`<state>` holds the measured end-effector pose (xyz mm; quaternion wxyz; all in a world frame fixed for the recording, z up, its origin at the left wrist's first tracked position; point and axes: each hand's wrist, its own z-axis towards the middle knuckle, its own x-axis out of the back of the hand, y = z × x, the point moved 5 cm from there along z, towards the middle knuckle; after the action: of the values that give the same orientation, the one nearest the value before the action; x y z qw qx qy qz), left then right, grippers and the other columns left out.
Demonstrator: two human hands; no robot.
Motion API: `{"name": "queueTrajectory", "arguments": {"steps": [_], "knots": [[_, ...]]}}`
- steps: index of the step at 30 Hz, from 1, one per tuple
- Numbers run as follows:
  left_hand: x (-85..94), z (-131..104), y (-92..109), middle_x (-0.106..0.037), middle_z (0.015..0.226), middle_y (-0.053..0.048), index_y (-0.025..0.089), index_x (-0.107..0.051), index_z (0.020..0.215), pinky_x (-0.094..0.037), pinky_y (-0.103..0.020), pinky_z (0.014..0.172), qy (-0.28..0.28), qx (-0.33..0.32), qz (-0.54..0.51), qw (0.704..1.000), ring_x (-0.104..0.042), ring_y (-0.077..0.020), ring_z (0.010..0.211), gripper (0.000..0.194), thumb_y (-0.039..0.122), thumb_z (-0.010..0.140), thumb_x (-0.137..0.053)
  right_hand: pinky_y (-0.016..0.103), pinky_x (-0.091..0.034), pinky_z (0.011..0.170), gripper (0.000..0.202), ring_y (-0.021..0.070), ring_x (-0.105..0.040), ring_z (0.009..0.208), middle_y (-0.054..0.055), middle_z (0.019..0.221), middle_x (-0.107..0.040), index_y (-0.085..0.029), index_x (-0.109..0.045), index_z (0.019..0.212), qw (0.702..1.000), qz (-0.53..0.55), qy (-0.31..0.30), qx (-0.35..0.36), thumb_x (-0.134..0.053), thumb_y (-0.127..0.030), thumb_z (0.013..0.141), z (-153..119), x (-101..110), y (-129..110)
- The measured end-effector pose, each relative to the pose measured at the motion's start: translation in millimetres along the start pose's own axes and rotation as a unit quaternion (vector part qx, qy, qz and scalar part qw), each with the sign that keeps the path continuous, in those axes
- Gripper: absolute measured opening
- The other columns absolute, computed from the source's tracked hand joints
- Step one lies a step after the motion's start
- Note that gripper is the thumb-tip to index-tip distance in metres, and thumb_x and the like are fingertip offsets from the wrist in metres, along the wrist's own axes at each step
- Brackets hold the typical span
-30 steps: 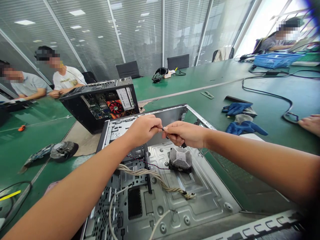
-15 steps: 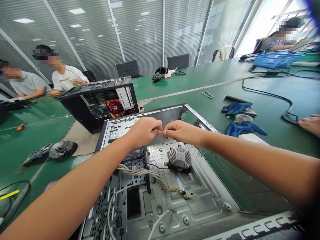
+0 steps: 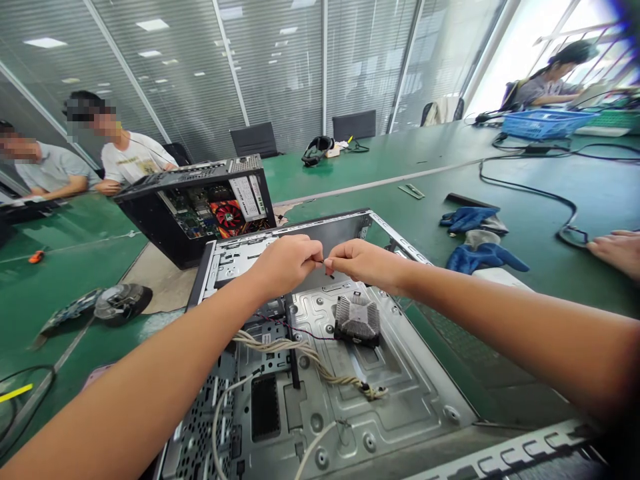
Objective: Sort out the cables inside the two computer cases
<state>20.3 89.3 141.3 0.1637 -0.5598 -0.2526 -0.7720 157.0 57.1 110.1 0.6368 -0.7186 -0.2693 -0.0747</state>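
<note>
My left hand (image 3: 290, 259) and my right hand (image 3: 354, 257) meet above the far part of an open computer case (image 3: 400, 413) that lies on its side. Both have their fingers pinched closed on a small, thin dark piece; a short dark end of it shows below my right fingertips. Its kind is too small to make out. Beneath my hands, a finned heatsink (image 3: 358, 319) rests on the metal floor of the case. A twisted bundle of beige cables (image 3: 313, 353) runs across the case, and a thin dark wire reaches toward the heatsink.
Behind the case stands a second computer tower (image 3: 165, 227) with a red fan (image 3: 229, 219). Blue work gloves (image 3: 485, 257) lie to the right, near another person's hand (image 3: 615, 250). A grey cap-like item (image 3: 120, 303) is at left. Several people sit around the green table (image 3: 360, 173).
A dark end now shows below my right fingertips. My hands otherwise stay nearly in place, and the view has shifted slightly.
</note>
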Motion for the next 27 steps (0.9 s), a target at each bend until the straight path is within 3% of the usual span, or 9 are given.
{"name": "queueTrajectory", "arguments": {"steps": [5, 10, 16, 22, 27], "knots": [[0.2, -0.9, 5.3, -0.062, 0.075, -0.003, 0.019, -0.065, 0.079, -0.037, -0.028, 0.063, -0.014, 0.012, 0.013, 1.0, -0.053, -0.0148, 0.068, 0.012, 0.022, 0.086, -0.055, 0.027, -0.021, 0.05, 0.021, 0.0097, -0.027, 0.051, -0.004, 0.055, -0.034, -0.016, -0.062, 0.069, 0.996, -0.068, 0.018, 0.057, -0.054, -0.028, 0.085, 0.7, 1.0, -7.3], [3.3, -2.0, 6.2, -0.059, 0.072, -0.002, 0.019, -0.062, 0.076, -0.037, -0.027, 0.062, 0.02, -0.016, 0.009, 1.0, -0.051, -0.014, 0.067, 0.01, 0.016, 0.082, -0.055, 0.027, -0.017, 0.047, 0.019, 0.0094, -0.024, 0.048, -0.006, 0.051, -0.029, -0.017, -0.059, 0.071, 1.0, -0.004, 0.011, 0.007, -0.054, -0.029, 0.086, -0.2, -1.2, -4.9], [2.2, -2.1, 3.7, -0.06, 0.074, -0.002, 0.019, -0.061, 0.077, -0.037, -0.027, 0.063, 0.017, -0.013, 0.005, 1.0, -0.052, -0.0141, 0.068, 0.01, 0.017, 0.083, -0.053, 0.027, -0.018, 0.047, 0.017, 0.0095, -0.023, 0.049, -0.005, 0.055, -0.03, -0.018, -0.056, 0.068, 0.995, 0.091, -0.03, 0.01, -0.052, -0.023, 0.084, 1.0, -4.9, -4.5], [-0.2, -0.6, 6.7, -0.063, 0.077, -0.004, 0.018, -0.063, 0.08, -0.036, -0.027, 0.062, -0.015, -0.005, 0.033, 0.999, -0.054, -0.0148, 0.07, 0.018, 0.023, 0.089, -0.048, 0.028, -0.017, 0.048, 0.019, 0.0103, -0.026, 0.049, -0.005, 0.052, -0.031, -0.018, -0.061, 0.072, 1.0, -0.008, -0.002, 0.006, -0.054, -0.029, 0.086, -0.9, 0.2, -3.4], [-0.2, -1.0, 7.0, -0.063, 0.076, -0.004, 0.018, -0.062, 0.078, -0.037, -0.028, 0.063, -0.017, -0.01, 0.036, 0.999, -0.055, -0.0153, 0.07, 0.018, 0.023, 0.089, -0.049, 0.028, -0.02, 0.05, 0.018, 0.0098, -0.027, 0.051, -0.005, 0.055, -0.034, -0.017, -0.063, 0.072, 0.997, -0.049, 0.011, 0.054, -0.055, -0.028, 0.085, 0.8, 2.0, -5.3]]}}
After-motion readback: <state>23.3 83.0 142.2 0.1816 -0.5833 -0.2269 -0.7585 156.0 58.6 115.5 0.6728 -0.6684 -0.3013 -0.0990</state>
